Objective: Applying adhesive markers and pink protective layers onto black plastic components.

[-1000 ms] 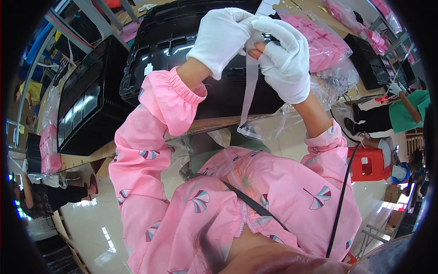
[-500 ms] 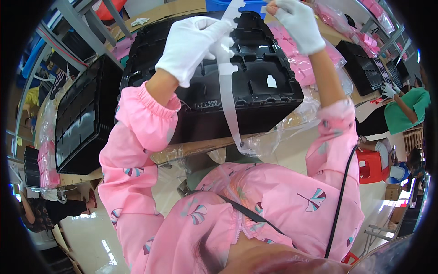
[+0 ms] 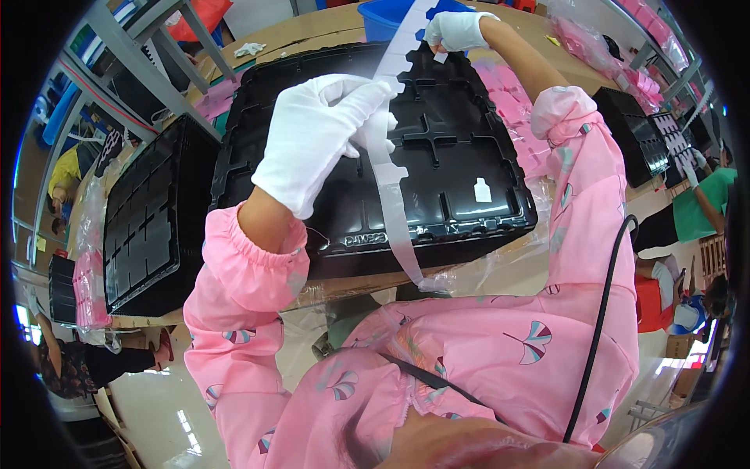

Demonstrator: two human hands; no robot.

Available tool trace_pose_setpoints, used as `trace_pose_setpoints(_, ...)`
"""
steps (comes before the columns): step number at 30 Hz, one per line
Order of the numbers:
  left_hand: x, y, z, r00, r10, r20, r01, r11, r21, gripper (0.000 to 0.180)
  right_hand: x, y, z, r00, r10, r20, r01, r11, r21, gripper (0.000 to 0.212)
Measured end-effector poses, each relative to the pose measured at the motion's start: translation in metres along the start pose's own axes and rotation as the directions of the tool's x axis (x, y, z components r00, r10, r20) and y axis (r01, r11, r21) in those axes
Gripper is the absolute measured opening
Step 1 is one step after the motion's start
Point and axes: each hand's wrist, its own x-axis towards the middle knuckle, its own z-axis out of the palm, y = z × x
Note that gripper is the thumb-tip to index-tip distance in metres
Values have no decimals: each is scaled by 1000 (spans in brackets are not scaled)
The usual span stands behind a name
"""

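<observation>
In its white glove, my left hand [image 3: 316,141] is closed on a long translucent backing strip [image 3: 397,223] with small white label shapes along one edge. The strip hangs down over the near edge of a stack of black plastic trays [image 3: 430,207] and also stretches up past the hand. Over the far right part of the top tray, my gloved right hand [image 3: 459,31] pinches a small white sticker [image 3: 441,57] between bare fingertips. Whether that sticker touches the tray I cannot tell. One white bottle-shaped sticker [image 3: 482,190] lies on the tray's near right.
Another black tray stack [image 3: 141,234] stands at the left, and a third [image 3: 625,133] at the right. Pink pieces in clear plastic [image 3: 512,109] lie beside the middle stack. A blue bin [image 3: 378,23] sits behind it. A co-worker in green [image 3: 707,203] is at the right.
My right hand has come down and a little left, from above the table to the tray's far right part. My left hand, still gripping the strip, is slightly lower in view.
</observation>
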Motion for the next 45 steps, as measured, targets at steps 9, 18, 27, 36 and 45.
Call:
trace_pose_setpoints(9,1,0,1,1000,-13,2,13,1000,24,26,-3,-13,-18,999,31,12,-28,976,-216,15)
trace_pose_setpoints(18,0,0,1,1000,7,22,-7,1000,14,25,-8,-8,11,986,147,-77,-144,989,35,9)
trace_pose_setpoints(27,4,-8,2,999,47,18,-47,999,-9,24,-70,-42,29,510,194,-838,108,952,286,18)
trace_pose_setpoints(36,4,-5,17,998,42,-52,-43,999,-32,18,-160,-189,1,358,-213,-909,438,898,-38,32)
trace_pose_setpoints(45,-2,-19,27,978,205,-44,-208,974,-89,16,-165,-207,7,320,-298,-900,341,922,-184,33)
